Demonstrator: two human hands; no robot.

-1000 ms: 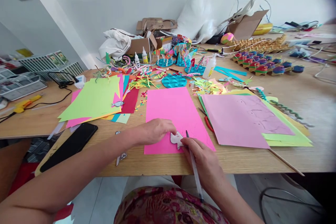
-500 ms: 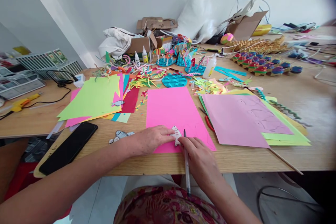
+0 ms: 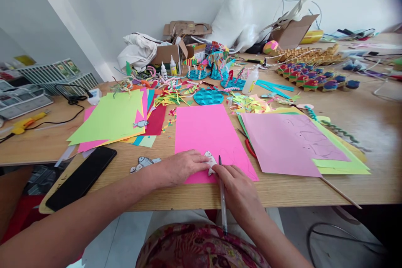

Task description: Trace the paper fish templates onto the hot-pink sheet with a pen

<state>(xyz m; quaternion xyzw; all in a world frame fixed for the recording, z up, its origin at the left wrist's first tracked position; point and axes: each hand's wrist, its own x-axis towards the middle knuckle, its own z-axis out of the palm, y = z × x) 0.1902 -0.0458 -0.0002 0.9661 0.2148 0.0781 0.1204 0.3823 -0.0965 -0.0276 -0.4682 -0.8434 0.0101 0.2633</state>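
A white paper fish cutout [image 3: 210, 162] lies near the lower edge of a bright pink sheet [image 3: 204, 127]. At its left edge, the thumb and fingers of my left hand [image 3: 184, 167] come together and hold it. The fingertips of my right hand [image 3: 237, 184] meet the cutout from the right. A clear pen [image 3: 223, 207] is gripped in that hand, its dark end pointing up and away from me. Faint fish outlines show on the pink sheet to the right of the pen. More fish cutouts [image 3: 146, 162] lie beyond my left forearm, partly covered by it.
A lilac sheet [image 3: 276, 144] with drawn fish outlines tops a paper stack at right, beside red-handled scissors [image 3: 250, 148] and a thin stick [image 3: 341, 192]. Green sheets [image 3: 109, 117] and a black phone [image 3: 82, 178] lie left. Glue bottles [image 3: 250, 81] and paper scraps fill the back.
Almost nothing differs. The fish cutout and both hands stay in nearly the same place, with only a very slight shift of the view.
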